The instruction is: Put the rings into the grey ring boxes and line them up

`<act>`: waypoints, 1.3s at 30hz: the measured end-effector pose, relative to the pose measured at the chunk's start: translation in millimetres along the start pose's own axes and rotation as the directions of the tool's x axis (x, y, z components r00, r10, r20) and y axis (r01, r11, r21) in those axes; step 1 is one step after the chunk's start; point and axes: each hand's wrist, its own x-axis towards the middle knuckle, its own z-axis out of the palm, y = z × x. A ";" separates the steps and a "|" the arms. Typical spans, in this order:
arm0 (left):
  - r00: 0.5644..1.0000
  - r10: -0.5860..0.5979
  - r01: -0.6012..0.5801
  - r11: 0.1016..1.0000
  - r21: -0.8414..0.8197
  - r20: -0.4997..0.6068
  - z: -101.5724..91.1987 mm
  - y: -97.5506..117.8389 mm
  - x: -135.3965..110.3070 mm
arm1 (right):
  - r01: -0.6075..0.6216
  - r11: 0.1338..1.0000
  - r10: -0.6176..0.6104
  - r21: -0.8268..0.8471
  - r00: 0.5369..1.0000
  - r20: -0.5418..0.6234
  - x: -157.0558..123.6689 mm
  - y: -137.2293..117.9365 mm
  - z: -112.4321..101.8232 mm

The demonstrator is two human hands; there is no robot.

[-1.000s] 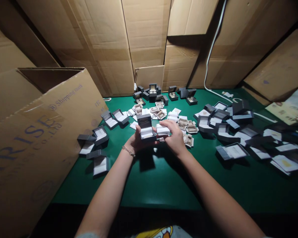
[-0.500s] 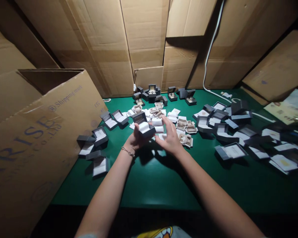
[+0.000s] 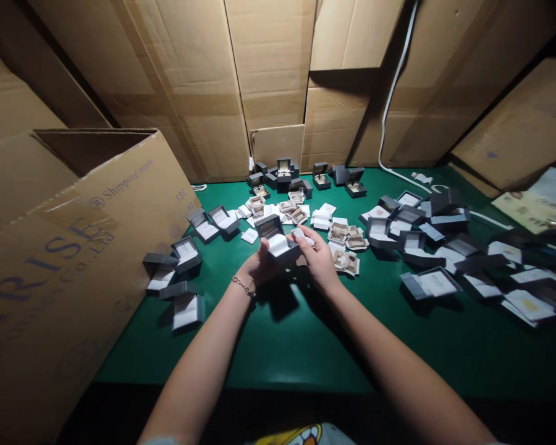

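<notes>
Green table point(image 3: 278, 346) | left hand point(image 3: 259, 267) grips open grey box point(image 3: 278, 242) | right hand point(image 3: 319, 262) — seemingly pinching white insert point(image 3: 302, 235)

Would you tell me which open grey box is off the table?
The grey box in the left hand; the rest lie on the green table.

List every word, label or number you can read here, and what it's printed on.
"Shipping mark", after a circled R: side of the large brown cardboard carton at left.
"FSC": same carton.
"RISE": big blue letters, same carton; line beneath too faint.
Pale printed sheet at right: blurred.
White linings of small grey boxes: too small.
</notes>
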 end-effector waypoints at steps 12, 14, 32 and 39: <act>0.994 0.106 -0.104 0.956 0.276 0.008 7.5 2.7 -1.3 | -0.014 0.995 0.029 0.101 0.988 -0.155 7.4 -9.2 -9.7; 0.981 0.189 -0.159 0.914 0.374 -0.044 7.5 4.6 -0.3 | 0.107 0.994 -0.108 -0.016 0.977 -0.183 5.6 -13.6 -12.3; 0.984 0.171 -0.143 0.913 0.381 -0.041 4.3 -1.6 6.1 | 0.439 0.781 -0.374 -0.444 0.898 0.231 0.4 -14.7 -14.8; 0.976 0.207 -0.155 0.877 0.455 -0.066 -0.4 -0.4 6.2 | 0.352 0.829 -0.280 -0.435 0.934 0.222 0.9 -13.6 -17.0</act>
